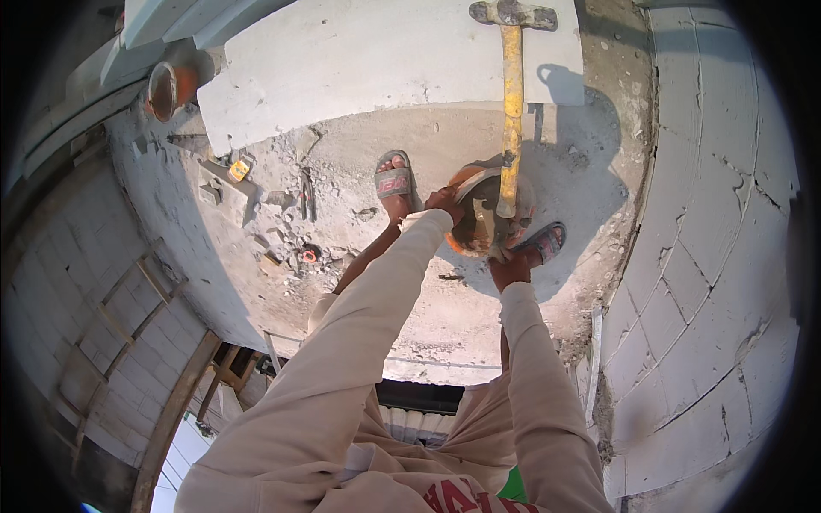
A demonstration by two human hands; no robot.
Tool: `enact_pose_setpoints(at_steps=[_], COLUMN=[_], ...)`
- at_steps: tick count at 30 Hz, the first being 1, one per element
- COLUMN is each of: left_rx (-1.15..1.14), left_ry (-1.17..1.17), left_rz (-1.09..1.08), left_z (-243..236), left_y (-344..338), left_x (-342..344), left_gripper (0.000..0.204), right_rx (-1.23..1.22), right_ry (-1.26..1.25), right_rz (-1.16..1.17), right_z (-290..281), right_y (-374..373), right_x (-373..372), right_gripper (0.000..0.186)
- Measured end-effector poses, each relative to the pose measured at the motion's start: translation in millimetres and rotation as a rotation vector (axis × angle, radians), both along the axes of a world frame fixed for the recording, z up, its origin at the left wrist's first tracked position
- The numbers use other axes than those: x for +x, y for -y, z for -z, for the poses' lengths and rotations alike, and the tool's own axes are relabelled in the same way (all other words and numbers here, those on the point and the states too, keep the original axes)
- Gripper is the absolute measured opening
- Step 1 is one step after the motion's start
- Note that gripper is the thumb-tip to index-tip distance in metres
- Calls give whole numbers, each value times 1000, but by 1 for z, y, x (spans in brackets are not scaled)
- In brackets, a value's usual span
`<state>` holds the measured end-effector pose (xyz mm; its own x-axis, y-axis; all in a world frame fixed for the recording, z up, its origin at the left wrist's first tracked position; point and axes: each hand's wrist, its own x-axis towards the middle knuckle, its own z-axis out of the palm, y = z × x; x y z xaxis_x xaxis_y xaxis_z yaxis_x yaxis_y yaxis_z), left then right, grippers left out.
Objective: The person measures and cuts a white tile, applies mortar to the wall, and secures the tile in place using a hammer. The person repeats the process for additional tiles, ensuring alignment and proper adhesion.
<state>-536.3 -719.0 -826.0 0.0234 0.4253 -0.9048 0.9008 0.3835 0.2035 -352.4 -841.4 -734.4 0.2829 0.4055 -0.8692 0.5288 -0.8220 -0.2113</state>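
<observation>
An orange bucket (465,246), its inside coated or filled with grey stuff, stands between my sandalled feet. My left hand (445,203) is closed on the left side of its rim. Low on the near right side, my right hand (510,268) has its fingers closed at the rim; they are partly hidden. A sledgehammer (511,103) with a yellow handle and a worn grey head crosses the view above the bucket. Its handle end reaches the bucket's opening, and its head points away from me. Whether that end rests inside or against the rim, I cannot tell.
A large white panel (359,60) lies ahead. To the left are rubble, pliers (307,195), a yellow tape measure (240,168) and a small orange-red round thing (310,254). Another orange bucket (171,91) lies tipped at far left. A block wall (710,239) rises on the right.
</observation>
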Motion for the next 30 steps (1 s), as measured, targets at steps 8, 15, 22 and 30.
enact_pose_setpoints(at_steps=[8, 15, 22, 30], left_rx=[221, 469, 613, 650], left_ry=[-101, 25, -143, -288], left_rz=[-82, -1683, -1402, -974], left_z=[-4, -80, -147, -155], left_y=[-18, -87, -176, -207], left_x=[-109, -287, -384, -352], left_gripper=[83, 61, 67, 90], right_rx=[344, 489, 802, 1019], right_ry=[-84, -212, 313, 532], right_rz=[373, 273, -9, -690], right_z=[-98, -175, -236, -331], right_y=[-132, -260, -276, -519], right_x=[27, -35, -51, -49], right_gripper=[45, 41, 27, 34])
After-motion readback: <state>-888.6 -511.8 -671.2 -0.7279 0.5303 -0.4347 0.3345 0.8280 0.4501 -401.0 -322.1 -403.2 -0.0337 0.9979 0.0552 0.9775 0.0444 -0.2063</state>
